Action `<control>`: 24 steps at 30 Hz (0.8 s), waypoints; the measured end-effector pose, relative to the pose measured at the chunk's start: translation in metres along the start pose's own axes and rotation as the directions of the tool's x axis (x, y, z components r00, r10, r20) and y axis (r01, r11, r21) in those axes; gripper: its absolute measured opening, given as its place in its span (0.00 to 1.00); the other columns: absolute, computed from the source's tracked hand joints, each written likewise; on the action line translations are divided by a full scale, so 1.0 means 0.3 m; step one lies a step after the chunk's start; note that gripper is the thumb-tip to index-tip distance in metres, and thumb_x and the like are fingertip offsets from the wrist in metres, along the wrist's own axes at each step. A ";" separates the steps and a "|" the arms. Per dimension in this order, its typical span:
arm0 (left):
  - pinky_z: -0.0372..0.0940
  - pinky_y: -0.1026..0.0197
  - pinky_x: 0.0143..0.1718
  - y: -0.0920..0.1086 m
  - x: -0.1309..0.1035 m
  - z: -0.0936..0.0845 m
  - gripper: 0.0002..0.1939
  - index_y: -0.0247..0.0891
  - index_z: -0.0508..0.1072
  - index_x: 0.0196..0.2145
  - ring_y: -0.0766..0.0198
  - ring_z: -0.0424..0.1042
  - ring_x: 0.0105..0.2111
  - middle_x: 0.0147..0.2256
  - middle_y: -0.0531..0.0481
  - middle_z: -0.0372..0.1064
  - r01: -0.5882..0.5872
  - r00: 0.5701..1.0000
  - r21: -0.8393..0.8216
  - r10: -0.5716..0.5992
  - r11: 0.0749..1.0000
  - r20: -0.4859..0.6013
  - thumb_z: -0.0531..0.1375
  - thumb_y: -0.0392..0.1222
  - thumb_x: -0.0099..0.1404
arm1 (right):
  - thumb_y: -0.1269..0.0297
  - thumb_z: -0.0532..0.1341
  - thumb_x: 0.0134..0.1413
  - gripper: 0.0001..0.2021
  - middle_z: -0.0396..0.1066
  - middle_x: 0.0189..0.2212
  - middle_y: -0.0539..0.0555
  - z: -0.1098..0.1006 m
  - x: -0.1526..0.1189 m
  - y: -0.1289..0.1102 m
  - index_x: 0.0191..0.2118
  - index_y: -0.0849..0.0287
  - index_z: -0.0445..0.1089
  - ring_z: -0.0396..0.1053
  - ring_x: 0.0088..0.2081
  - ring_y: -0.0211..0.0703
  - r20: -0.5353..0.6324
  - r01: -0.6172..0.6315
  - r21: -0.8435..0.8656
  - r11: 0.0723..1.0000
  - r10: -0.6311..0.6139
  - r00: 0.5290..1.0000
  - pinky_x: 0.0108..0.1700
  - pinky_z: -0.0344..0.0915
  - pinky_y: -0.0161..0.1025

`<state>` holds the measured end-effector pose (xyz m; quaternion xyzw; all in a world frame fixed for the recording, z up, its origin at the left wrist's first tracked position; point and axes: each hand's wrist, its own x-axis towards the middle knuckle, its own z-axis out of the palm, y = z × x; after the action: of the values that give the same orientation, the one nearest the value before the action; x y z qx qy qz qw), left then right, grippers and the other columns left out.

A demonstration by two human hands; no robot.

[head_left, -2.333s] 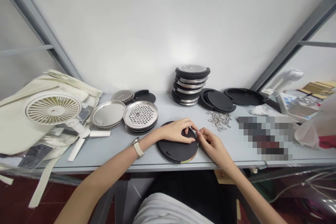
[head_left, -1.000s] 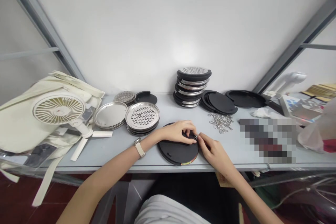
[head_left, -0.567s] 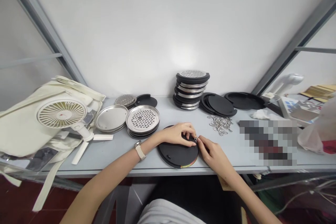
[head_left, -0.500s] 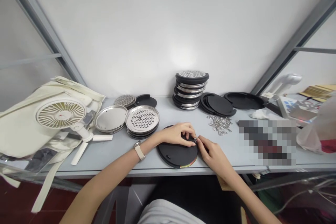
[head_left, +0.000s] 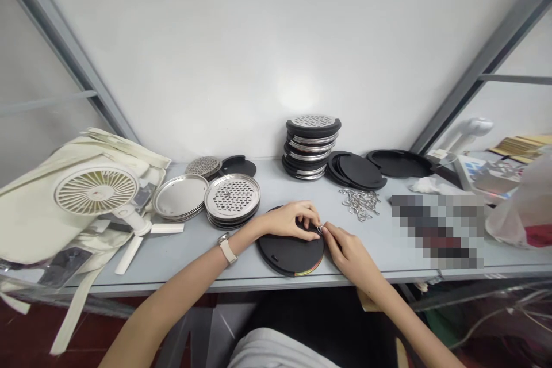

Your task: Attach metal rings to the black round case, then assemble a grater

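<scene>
A round black disc [head_left: 291, 250] lies flat at the table's front, with a red, yellow and green strip on its near right rim. My left hand [head_left: 295, 220] rests over its far side, thumb and fingers closing on a small metal wire clip [head_left: 320, 229] at the right edge. From the right, my right hand [head_left: 347, 250] pinches the same clip between thumb and forefinger. The fingertips partly cover how the clip meets the disc. More loose wire clips [head_left: 361, 203] lie in a pile beyond my right hand.
Perforated grater plates [head_left: 233, 198] and plain metal discs [head_left: 180, 196] are stacked on the left, near a white fan [head_left: 97, 190] and cream bag [head_left: 26, 207]. Behind stands a tall stack of black-and-metal discs [head_left: 311, 146]. Black round holders [head_left: 360, 171] and a plastic bag [head_left: 530, 207] occupy the right.
The view has shifted slightly. Both hands stay at the clip on the disc's right edge, with hardly any visible movement.
</scene>
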<state>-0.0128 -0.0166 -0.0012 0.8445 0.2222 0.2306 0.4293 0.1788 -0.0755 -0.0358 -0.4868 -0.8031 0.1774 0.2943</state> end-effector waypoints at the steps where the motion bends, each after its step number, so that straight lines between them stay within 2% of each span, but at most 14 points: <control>1: 0.62 0.64 0.36 0.001 0.000 0.000 0.11 0.35 0.74 0.36 0.71 0.64 0.32 0.41 0.47 0.65 0.006 1.000 0.002 -0.006 1.000 -0.003 0.64 0.40 0.55 | 0.62 0.43 0.65 0.14 0.66 0.25 0.53 0.000 0.000 0.000 0.31 0.56 0.59 0.66 0.28 0.44 0.003 0.000 0.002 1.000 0.000 1.000 0.31 0.58 0.37; 15: 0.62 0.65 0.37 0.002 -0.005 -0.010 0.11 0.37 0.76 0.39 0.70 0.64 0.33 0.43 0.46 0.65 0.002 1.000 0.029 -0.003 1.000 0.022 0.61 0.39 0.57 | 0.63 0.44 0.64 0.13 0.65 0.24 0.52 0.001 -0.004 0.008 0.30 0.56 0.60 0.65 0.26 0.43 -0.007 0.016 -0.013 1.000 -0.016 1.000 0.29 0.58 0.36; 20: 0.62 0.65 0.37 0.001 -0.003 -0.008 0.11 0.37 0.75 0.39 0.70 0.64 0.32 0.39 0.48 0.66 0.009 1.000 0.118 -0.005 0.993 -0.029 0.61 0.37 0.56 | 0.62 0.45 0.64 0.13 0.65 0.25 0.52 0.002 -0.004 0.001 0.30 0.56 0.60 0.64 0.27 0.42 -0.011 0.022 0.020 1.000 -0.022 1.000 0.30 0.57 0.35; 24: 0.60 0.66 0.32 0.003 -0.001 -0.007 0.16 0.36 0.73 0.41 0.71 0.62 0.27 0.32 0.52 0.64 0.024 0.995 0.150 -0.010 0.988 -0.095 0.64 0.39 0.53 | 0.60 0.46 0.64 0.14 0.57 0.20 0.46 0.000 -0.006 -0.005 0.27 0.55 0.55 0.56 0.22 0.37 -0.025 -0.042 0.075 0.996 0.044 0.999 0.27 0.54 0.33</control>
<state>-0.0140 -0.0159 0.0004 0.8608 0.2662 0.2492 0.3551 0.1785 -0.0777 -0.0355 -0.4950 -0.7813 0.2069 0.3191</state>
